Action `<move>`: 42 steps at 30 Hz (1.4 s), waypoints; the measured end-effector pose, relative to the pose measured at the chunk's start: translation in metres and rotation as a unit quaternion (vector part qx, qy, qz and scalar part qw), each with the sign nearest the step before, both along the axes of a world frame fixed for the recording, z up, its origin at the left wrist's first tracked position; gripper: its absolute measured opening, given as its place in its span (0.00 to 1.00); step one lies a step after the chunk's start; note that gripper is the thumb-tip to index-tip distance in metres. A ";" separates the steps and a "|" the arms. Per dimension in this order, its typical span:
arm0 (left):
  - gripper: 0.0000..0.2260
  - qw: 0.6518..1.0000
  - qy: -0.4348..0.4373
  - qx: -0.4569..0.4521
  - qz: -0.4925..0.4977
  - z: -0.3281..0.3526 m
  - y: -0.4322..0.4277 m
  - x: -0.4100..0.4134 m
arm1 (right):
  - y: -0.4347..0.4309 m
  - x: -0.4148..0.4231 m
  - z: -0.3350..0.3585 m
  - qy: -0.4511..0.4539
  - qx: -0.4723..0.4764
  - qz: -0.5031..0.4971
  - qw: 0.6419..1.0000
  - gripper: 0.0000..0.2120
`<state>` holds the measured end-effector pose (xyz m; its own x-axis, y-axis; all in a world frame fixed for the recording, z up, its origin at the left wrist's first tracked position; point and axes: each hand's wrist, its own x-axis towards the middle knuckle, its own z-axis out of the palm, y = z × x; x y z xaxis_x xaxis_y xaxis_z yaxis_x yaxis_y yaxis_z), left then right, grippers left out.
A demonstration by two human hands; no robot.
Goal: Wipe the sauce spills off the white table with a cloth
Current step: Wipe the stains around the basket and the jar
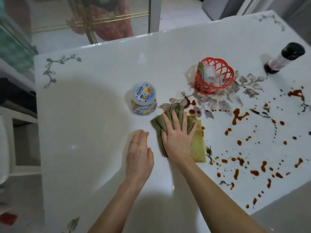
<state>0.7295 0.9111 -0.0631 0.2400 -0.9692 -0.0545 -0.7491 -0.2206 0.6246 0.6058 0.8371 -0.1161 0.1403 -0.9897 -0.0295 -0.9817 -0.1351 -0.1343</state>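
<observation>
Right hand (pixel 177 140), fingers (pixel 175 119) spread flat, presses one crumpled green cloth (pixel 196 148) on the glossy white table (pixel 94 115); left hand (pixel 138 155) rests relaxed, holding nothing.

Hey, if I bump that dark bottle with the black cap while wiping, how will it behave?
The bottle stands upright, tall and narrow, so a push near its cap would probably tip it. Its round body suggests it would then roll. It may be glass and breakable, but that is unclear.
</observation>
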 end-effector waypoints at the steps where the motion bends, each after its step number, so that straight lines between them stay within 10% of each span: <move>1: 0.23 1.000 -0.006 -0.002 -0.009 0.000 -0.007 -0.002 | -0.010 -0.001 -0.001 -0.001 0.000 -0.005 1.000 0.26; 13: 0.21 0.999 -0.016 0.000 -0.043 -0.007 -0.015 -0.014 | -0.118 0.001 0.014 0.027 0.056 -0.068 0.996 0.35; 42: 0.20 0.999 0.005 0.001 -0.031 0.000 -0.027 -0.025 | 0.001 -0.040 0.005 0.025 0.027 -0.195 0.980 0.36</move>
<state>0.7046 0.8839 -0.0632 0.1781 -0.9822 -0.0592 -0.7551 -0.1750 0.6318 0.5655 0.8377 -0.1113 -0.2519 -0.9644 -0.0805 -0.9626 0.2582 -0.0816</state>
